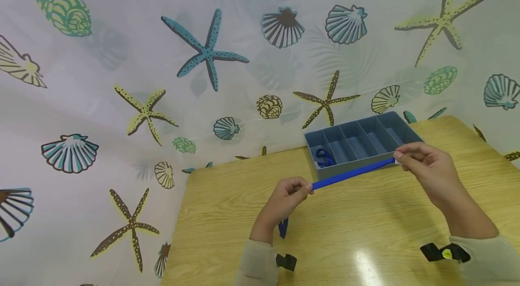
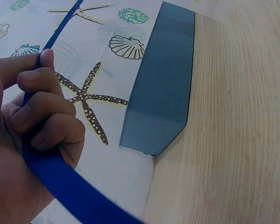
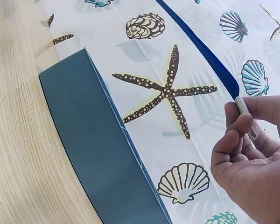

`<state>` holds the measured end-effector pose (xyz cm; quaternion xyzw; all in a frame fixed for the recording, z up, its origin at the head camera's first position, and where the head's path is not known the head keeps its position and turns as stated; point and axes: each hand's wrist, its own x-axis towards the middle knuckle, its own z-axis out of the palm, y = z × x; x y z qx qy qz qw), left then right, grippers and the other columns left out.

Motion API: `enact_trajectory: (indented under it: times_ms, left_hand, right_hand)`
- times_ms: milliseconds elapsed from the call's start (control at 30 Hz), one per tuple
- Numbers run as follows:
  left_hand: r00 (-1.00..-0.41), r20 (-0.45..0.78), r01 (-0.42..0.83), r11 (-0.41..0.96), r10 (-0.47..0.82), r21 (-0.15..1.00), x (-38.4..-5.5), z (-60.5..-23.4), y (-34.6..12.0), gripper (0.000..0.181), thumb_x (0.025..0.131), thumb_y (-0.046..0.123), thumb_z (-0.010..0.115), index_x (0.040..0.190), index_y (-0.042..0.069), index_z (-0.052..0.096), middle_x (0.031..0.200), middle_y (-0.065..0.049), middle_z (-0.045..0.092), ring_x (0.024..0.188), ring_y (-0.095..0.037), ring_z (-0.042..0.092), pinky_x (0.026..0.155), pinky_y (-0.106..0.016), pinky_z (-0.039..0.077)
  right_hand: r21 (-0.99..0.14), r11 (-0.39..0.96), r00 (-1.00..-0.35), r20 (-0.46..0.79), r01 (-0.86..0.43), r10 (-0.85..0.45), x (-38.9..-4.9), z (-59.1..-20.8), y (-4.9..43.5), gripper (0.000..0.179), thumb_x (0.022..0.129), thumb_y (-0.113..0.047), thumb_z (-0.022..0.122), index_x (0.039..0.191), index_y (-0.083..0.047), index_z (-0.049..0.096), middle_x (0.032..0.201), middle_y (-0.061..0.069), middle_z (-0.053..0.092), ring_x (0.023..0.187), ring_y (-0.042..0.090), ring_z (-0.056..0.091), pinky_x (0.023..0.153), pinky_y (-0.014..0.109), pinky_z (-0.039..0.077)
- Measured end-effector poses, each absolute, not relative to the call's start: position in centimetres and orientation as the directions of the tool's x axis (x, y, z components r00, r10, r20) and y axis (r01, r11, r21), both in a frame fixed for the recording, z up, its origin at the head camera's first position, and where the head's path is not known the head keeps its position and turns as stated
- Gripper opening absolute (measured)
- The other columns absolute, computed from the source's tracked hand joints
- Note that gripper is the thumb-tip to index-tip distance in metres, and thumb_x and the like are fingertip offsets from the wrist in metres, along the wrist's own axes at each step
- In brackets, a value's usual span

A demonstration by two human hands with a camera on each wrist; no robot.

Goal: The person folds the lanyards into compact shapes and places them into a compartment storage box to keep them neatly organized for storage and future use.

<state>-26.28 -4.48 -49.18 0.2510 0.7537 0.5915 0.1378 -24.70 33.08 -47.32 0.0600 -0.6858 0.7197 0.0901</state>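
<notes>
A blue flat strap (image 1: 349,175) is stretched between both hands in the head view, sloping up to the right. My left hand (image 1: 282,198) pinches it between thumb and index finger, the other fingers curled. Past that grip the strap runs through the palm, and its loose tail (image 2: 88,198) hangs below. My right hand (image 1: 436,175) pinches the far end at a small white end piece (image 3: 241,105), from which a thin pale loop (image 3: 254,132) sticks out among the fingers. Both hands are raised in front of the grey-blue divided box (image 1: 357,140).
The box stands at the back of the wooden table (image 1: 227,214), with several compartments. A coiled blue strap (image 1: 325,157) lies in its leftmost compartment. Behind the table hangs a white curtain (image 1: 243,92) printed with shells and starfish.
</notes>
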Motion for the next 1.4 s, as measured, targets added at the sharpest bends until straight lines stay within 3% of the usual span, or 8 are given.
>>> enact_trajectory:
  times_ms: [200, 367, 500, 633, 833, 1133, 1400]
  left_hand:
    - [-0.847, 0.114, 0.248, 0.196, 0.519, 0.949, -26.1, -48.9, -4.5, 0.024, 0.109, 0.029, 0.063, 0.107, 0.010, 0.078, 0.084, 0.005, 0.061, 0.060, -0.007, 0.040, 0.064, -0.024, 0.041]
    - [-0.816, 0.140, 0.210, 0.062, 0.561, 0.976, -26.1, -49.1, -4.4, 0.028, 0.113, 0.025, 0.056, 0.107, 0.002, 0.070, 0.073, 0.001, 0.057, 0.055, -0.006, 0.049, 0.058, -0.024, 0.050]
    - [-0.792, 0.148, 0.166, -0.024, 0.592, 0.986, -26.1, -49.1, -4.2, 0.028, 0.113, 0.022, 0.054, 0.110, -0.003, 0.067, 0.063, 0.003, 0.051, 0.046, -0.009, 0.042, 0.047, -0.025, 0.043]
    - [-0.799, 0.132, 0.186, 0.032, 0.587, 0.982, -26.1, -48.9, -4.2, 0.030, 0.112, 0.027, 0.057, 0.107, 0.001, 0.071, 0.058, 0.004, 0.038, 0.047, -0.012, 0.026, 0.047, -0.026, 0.030]
    - [-0.776, 0.091, 0.167, 0.065, 0.624, 0.984, -26.2, -49.0, -4.7, 0.032, 0.113, 0.027, 0.054, 0.102, 0.000, 0.067, 0.059, 0.004, 0.037, 0.049, -0.010, 0.028, 0.049, -0.025, 0.030]
    - [-0.782, 0.007, 0.163, 0.193, 0.623, 0.968, -26.3, -49.3, -5.6, 0.032, 0.114, 0.031, 0.051, 0.106, 0.005, 0.068, 0.059, 0.003, 0.036, 0.050, -0.011, 0.030, 0.052, -0.024, 0.033]
    - [-0.787, -0.039, 0.144, 0.246, 0.616, 0.959, -26.4, -49.4, -6.7, 0.029, 0.112, 0.030, 0.055, 0.105, 0.006, 0.070, 0.059, 0.004, 0.036, 0.048, -0.012, 0.027, 0.047, -0.025, 0.030]
  right_hand:
    - [-0.971, -0.063, -0.972, 0.229, -0.232, 0.052, -24.8, -47.5, 33.0, 0.012, 0.104, -0.004, 0.067, 0.114, -0.005, 0.073, 0.096, -0.010, 0.075, 0.081, 0.005, 0.065, 0.072, 0.015, 0.052]
    - [-0.971, -0.024, -0.971, 0.236, -0.237, 0.043, -24.8, -47.4, 32.8, 0.012, 0.105, -0.007, 0.066, 0.115, -0.006, 0.073, 0.096, -0.010, 0.074, 0.077, 0.007, 0.062, 0.070, 0.017, 0.051]
    - [-0.974, 0.036, -0.973, 0.225, -0.223, 0.055, -24.8, -47.1, 33.1, 0.013, 0.106, -0.010, 0.065, 0.117, -0.007, 0.071, 0.097, -0.013, 0.074, 0.079, 0.006, 0.062, 0.071, 0.016, 0.051]
    - [-0.971, 0.054, -0.970, 0.235, -0.231, 0.070, -24.9, -46.8, 33.4, 0.013, 0.106, -0.009, 0.065, 0.117, -0.008, 0.072, 0.096, -0.014, 0.074, 0.079, 0.006, 0.061, 0.071, 0.015, 0.051]
    - [-0.975, 0.096, -0.970, 0.213, -0.202, 0.114, -24.9, -46.4, 34.1, 0.015, 0.107, -0.012, 0.065, 0.120, -0.010, 0.071, 0.095, -0.017, 0.074, 0.077, 0.005, 0.060, 0.071, 0.014, 0.050]
    - [-0.982, -0.023, -0.968, 0.179, -0.186, 0.179, -24.7, -46.3, 35.5, 0.014, 0.105, -0.010, 0.067, 0.117, -0.015, 0.072, 0.097, -0.016, 0.074, 0.080, 0.002, 0.062, 0.069, 0.012, 0.051]
    - [-0.975, 0.182, -0.960, 0.169, -0.130, 0.224, -24.8, -46.6, 36.3, 0.013, 0.107, -0.019, 0.064, 0.119, -0.018, 0.071, 0.093, -0.021, 0.071, 0.078, 0.003, 0.057, 0.068, 0.013, 0.048]
